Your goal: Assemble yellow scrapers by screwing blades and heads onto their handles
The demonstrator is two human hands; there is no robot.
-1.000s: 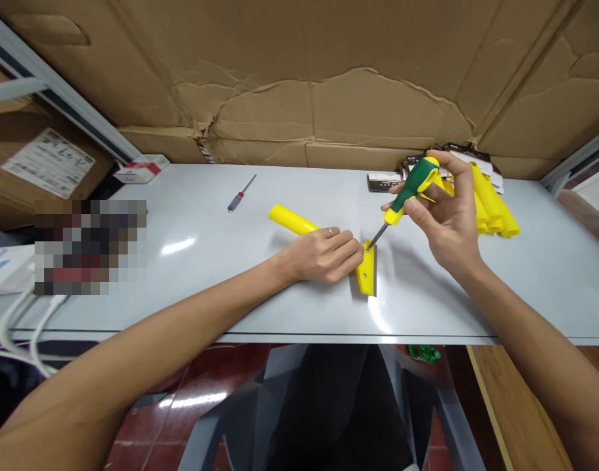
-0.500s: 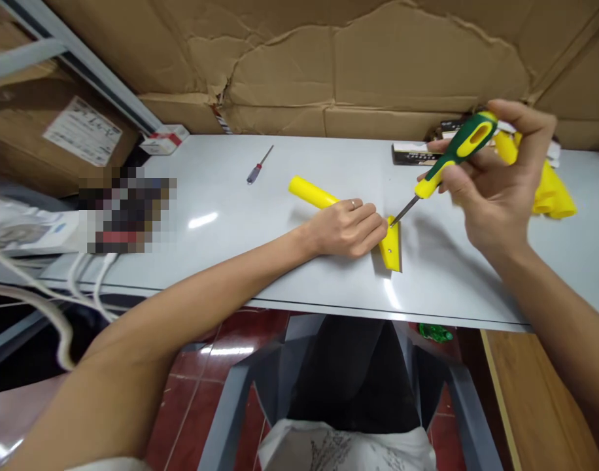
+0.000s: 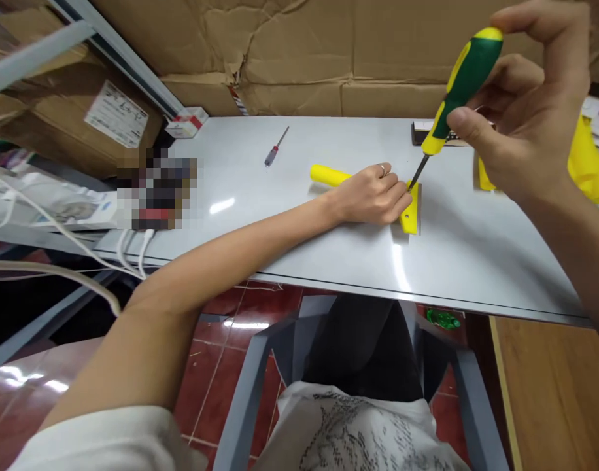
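Note:
My left hand (image 3: 373,193) is closed around a yellow scraper (image 3: 411,216), pressing it to the white tabletop. The scraper's round handle sticks out to the left of my fist, and its flat head with a screw shows on the right. Between the thumb and fingers of my right hand (image 3: 530,111) is a green and yellow screwdriver (image 3: 469,72). Its shaft slants down to the scraper head beside my left knuckles, where the tip meets an upper screw spot. Exactly how the tip sits there is partly hidden by my fingers.
A small screwdriver (image 3: 274,150) lies at the back of the table (image 3: 250,229). Yellow pieces (image 3: 591,163) and a black box (image 3: 420,133) are behind my right hand. A red-white box (image 3: 186,122) stands back left; white cables (image 3: 142,252) hang over the left front edge.
My right hand has shifted its hold on the screwdriver, which now stands steeper, with the fingertips at the handle's top end. The whole view has shifted; my left hand still holds the scraper.

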